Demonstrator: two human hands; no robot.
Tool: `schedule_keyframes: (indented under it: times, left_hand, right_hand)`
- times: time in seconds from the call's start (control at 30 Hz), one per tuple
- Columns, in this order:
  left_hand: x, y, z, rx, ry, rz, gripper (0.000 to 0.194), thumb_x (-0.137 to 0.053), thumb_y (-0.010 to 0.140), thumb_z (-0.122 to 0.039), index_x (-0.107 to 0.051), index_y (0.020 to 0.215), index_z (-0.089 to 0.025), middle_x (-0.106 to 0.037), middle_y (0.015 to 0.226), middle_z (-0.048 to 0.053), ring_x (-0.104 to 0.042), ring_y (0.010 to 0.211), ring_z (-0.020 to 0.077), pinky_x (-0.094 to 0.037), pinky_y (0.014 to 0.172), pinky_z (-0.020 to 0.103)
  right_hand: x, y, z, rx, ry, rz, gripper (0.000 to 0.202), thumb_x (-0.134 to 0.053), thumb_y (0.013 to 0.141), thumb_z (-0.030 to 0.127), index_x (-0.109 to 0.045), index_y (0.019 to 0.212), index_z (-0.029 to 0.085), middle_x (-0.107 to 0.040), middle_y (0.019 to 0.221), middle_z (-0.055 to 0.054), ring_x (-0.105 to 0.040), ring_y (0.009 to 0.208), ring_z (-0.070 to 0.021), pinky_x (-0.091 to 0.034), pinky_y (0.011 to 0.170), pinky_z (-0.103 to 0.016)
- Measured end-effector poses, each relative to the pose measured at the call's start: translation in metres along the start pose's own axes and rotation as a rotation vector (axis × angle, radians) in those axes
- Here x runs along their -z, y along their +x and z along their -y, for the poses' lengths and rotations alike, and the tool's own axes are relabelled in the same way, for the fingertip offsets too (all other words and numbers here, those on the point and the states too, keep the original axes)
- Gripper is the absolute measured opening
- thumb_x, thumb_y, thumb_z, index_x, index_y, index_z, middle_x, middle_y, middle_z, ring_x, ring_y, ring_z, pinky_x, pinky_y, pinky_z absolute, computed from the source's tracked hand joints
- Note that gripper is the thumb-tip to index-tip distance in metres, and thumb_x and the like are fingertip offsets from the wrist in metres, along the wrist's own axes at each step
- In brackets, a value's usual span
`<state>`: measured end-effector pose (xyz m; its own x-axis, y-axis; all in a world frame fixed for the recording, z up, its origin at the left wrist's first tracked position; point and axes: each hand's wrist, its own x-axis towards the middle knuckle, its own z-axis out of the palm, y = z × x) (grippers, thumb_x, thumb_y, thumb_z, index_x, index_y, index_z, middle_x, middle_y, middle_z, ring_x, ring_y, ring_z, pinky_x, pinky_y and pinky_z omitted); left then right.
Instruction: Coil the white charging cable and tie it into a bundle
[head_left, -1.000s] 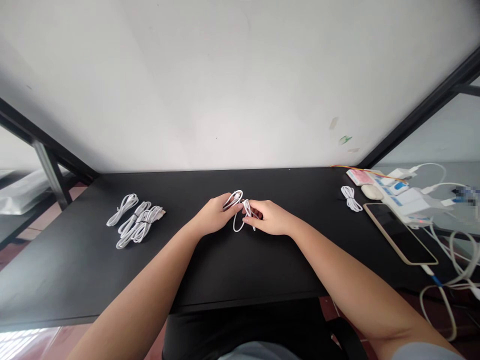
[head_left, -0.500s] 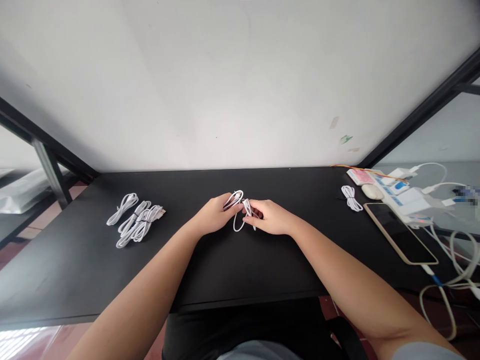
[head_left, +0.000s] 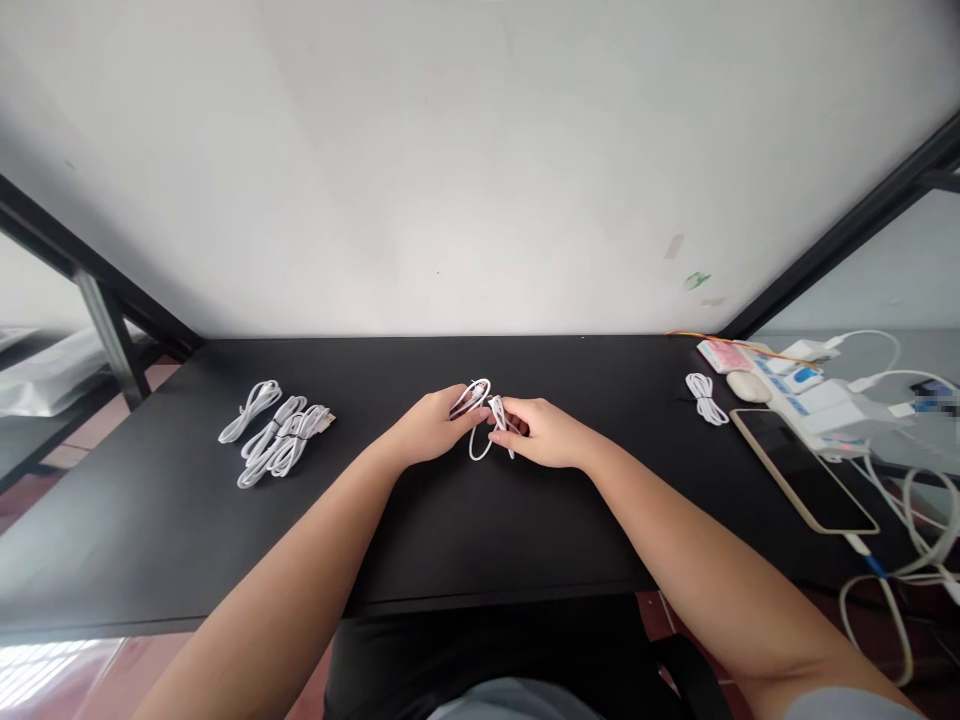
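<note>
Over the middle of the black table, my left hand [head_left: 437,425] and my right hand [head_left: 536,432] are close together, both closed on a white charging cable [head_left: 480,455]. Loops of it stick up out of the left hand's grip, and a folded part is pinched in the right hand. A slack loop hangs between the two hands. My fingers partly hide the cable's plugs. To the left lie several coiled white cables [head_left: 277,445], some bound with dark ties. One more tied white cable [head_left: 706,399] lies to the right.
At the right are a phone [head_left: 802,470] with a cable plugged in, a white mouse [head_left: 748,387], a pink-and-white packet [head_left: 724,355] and a power strip [head_left: 784,385] with chargers. Loose cables hang past the table's right side. A wall rises behind the black table [head_left: 510,560].
The camera view has shifted slightly. Both hands keep hold of the cable in nearly the same pose, with only slight finger movement.
</note>
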<state>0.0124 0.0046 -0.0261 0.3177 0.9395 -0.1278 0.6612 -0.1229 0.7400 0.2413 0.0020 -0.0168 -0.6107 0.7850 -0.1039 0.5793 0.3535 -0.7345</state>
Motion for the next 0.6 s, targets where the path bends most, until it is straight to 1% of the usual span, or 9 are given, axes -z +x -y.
schedule_keyframes:
  times: [0.13, 0.27, 0.47, 0.6]
  left_hand:
    - [0.0004, 0.0005, -0.0002, -0.005, 0.012, -0.002, 0.049, -0.050, 0.089, -0.067, -0.061, 0.090, -0.019, -0.063, 0.083, -0.001, -0.048, 0.070, 0.0082, -0.034, 0.065, 0.022]
    - [0.0004, -0.0001, -0.0010, -0.015, 0.019, -0.002, 0.049, -0.051, 0.088, -0.067, -0.060, 0.089, -0.019, -0.064, 0.083, 0.000, -0.049, 0.070, 0.0085, -0.034, 0.065, 0.022]
    - [0.0011, -0.0016, -0.0011, -0.012, 0.026, 0.011, 0.052, -0.050, 0.087, -0.070, -0.062, 0.092, -0.019, -0.067, 0.087, 0.000, -0.052, 0.072, 0.0095, -0.035, 0.066, 0.022]
    - [0.0014, -0.0022, -0.0014, -0.010, 0.030, 0.017, 0.053, -0.050, 0.087, -0.071, -0.062, 0.093, -0.020, -0.067, 0.087, 0.000, -0.052, 0.073, 0.0097, -0.035, 0.067, 0.022]
  right_hand:
    - [-0.0006, 0.0007, -0.0004, -0.004, -0.002, -0.004, 0.026, -0.061, 0.094, 0.045, -0.063, 0.106, 0.021, -0.066, 0.084, 0.000, -0.053, 0.070, -0.0105, -0.042, 0.068, -0.025]
    - [-0.0006, 0.0009, -0.0001, -0.003, 0.004, 0.007, 0.028, -0.059, 0.095, 0.045, -0.063, 0.109, 0.022, -0.068, 0.087, 0.000, -0.054, 0.071, -0.0110, -0.043, 0.068, -0.025]
    - [0.0004, 0.0005, 0.0016, -0.008, -0.013, 0.008, 0.026, -0.060, 0.094, 0.046, -0.061, 0.099, 0.020, -0.065, 0.082, 0.000, -0.052, 0.069, -0.0105, -0.041, 0.066, -0.025]
    - [0.0005, 0.0004, 0.0017, -0.003, -0.009, 0.010, 0.025, -0.059, 0.094, 0.046, -0.061, 0.100, 0.021, -0.065, 0.082, 0.001, -0.052, 0.069, -0.0102, -0.041, 0.066, -0.025]
